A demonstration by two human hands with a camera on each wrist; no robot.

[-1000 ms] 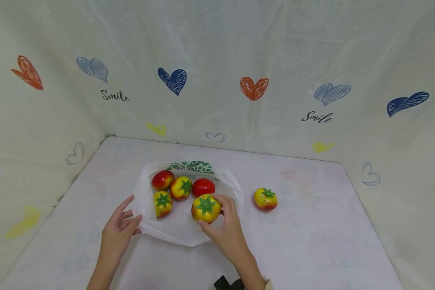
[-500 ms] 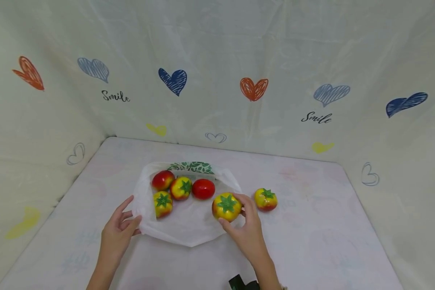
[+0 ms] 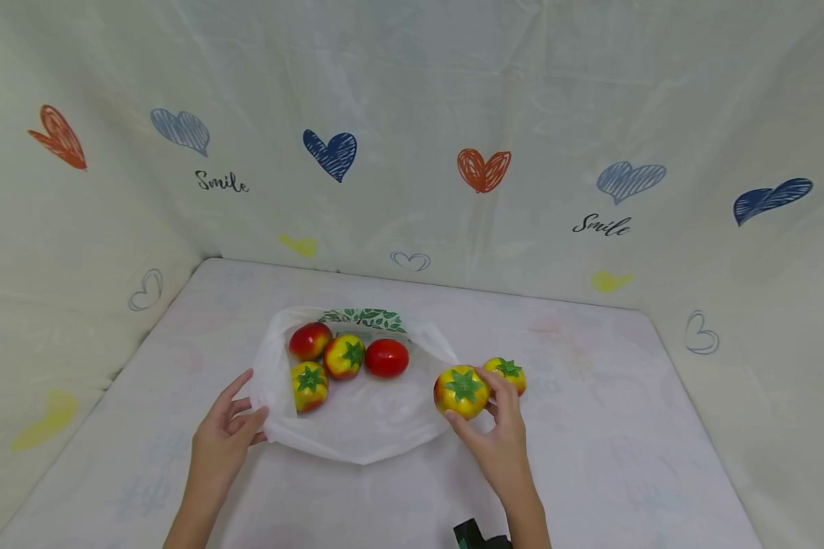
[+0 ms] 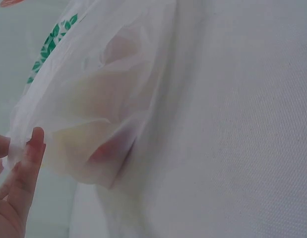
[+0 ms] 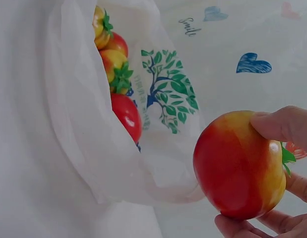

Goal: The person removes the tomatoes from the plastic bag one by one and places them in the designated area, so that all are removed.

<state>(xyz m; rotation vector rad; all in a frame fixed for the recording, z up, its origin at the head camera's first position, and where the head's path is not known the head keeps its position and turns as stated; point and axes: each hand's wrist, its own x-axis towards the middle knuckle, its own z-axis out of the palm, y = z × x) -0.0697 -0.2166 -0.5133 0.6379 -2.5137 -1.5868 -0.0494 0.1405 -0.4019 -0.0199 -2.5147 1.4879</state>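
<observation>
1. While the right hand (image 3: 497,438) grips it between thumb and fingers, the held tomato (image 3: 461,392), yellow and red with a green top, is at the right edge of the bag; whether it touches the bag, I cannot tell.
2. Just behind this hand, the loose tomato (image 3: 508,369) sits on the table (image 3: 611,435); the fingers hide its lower part.
3. The bag (image 3: 384,431) is white and thin, with a wide mouth and a green tree print (image 5: 170,89). Its left edge is pinched by the left hand (image 3: 223,428), whose fingers are only a little bent.
4. Inside the bag, the red tomato (image 3: 387,357) is nearest to the held one. To its left are three more tomatoes (image 3: 344,356); the bag's wall covers part of the one nearest to the left hand.
5. Beside the right forearm, a black device (image 3: 477,535) shows partly.
6. Behind the table hangs a pale cloth (image 3: 412,84) with hearts (image 3: 332,155) and "Smile" words (image 3: 222,181).
</observation>
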